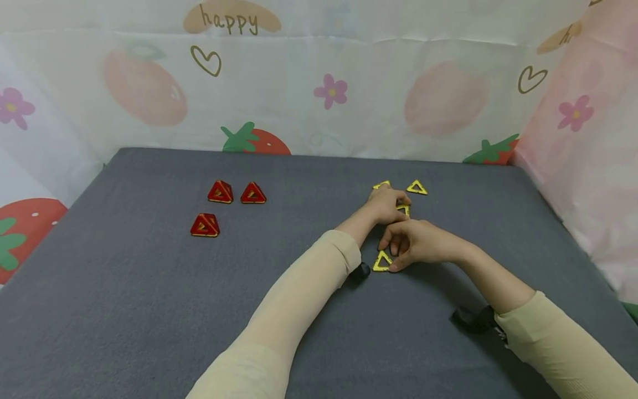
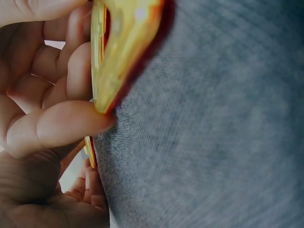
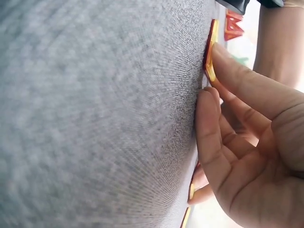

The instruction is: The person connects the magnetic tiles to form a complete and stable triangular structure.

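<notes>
Several flat triangle tiles with open centres, yellow on top and red underneath, lie at the right of the grey table. My left hand (image 1: 385, 204) holds one yellow triangle tile (image 2: 128, 52) between thumb and finger, low over the cloth. Just nearer, my right hand (image 1: 423, 243) pinches another yellow triangle tile (image 1: 381, 262) at its edge, thumb on one side and forefinger at a corner. A third yellow triangle tile (image 1: 381, 184) shows partly behind my left hand, and a fourth yellow triangle tile (image 1: 417, 188) lies to its right.
Three red triangular pieces (image 1: 204, 225) with yellow edges sit in a loose group at the left of the table (image 1: 149, 310). A printed cloth (image 1: 369, 55) hangs behind and along both sides. My forearms come close together near the wrists.
</notes>
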{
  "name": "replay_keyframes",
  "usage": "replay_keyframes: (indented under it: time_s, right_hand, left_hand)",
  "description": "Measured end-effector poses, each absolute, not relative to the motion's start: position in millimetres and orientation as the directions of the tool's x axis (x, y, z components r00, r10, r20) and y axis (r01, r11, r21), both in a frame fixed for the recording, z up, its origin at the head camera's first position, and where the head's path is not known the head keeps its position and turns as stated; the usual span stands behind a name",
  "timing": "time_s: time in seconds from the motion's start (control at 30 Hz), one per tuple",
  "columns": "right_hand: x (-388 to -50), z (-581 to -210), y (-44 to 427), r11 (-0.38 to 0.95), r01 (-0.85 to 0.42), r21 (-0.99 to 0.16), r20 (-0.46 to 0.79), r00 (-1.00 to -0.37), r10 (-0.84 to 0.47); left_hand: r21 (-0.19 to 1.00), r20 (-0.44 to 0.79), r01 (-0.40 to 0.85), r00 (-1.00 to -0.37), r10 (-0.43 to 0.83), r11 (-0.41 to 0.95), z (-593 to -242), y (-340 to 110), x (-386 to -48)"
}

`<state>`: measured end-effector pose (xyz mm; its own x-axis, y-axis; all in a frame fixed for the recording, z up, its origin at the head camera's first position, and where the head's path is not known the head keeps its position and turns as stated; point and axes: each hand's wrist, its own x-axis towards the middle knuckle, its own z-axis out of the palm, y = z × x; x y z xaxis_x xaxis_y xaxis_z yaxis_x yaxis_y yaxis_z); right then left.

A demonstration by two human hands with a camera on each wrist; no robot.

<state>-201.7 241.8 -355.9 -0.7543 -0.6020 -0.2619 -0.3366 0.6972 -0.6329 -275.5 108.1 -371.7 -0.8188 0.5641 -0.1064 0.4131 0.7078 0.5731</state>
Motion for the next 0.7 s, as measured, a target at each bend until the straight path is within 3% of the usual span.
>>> replay_keyframes:
  time_s: [0.43,0.7]
  right_hand:
    - [-200.0,-356.9,245.0,0.698,-0.32,-0.64,-0.26,-0.765,-0.589]
    - [-199.8,-357.6,245.0,0.688,-0.317,-0.652,-0.256,-0.763,-0.594]
  left_hand:
    - [0.605,-0.068,0.394,-0.84,0.538,0.692,-372.3,109.9,-273.3]
    - [0.679,0.011,0.313,-0.909,0.417,0.664,-370.4,106.8,-271.3]
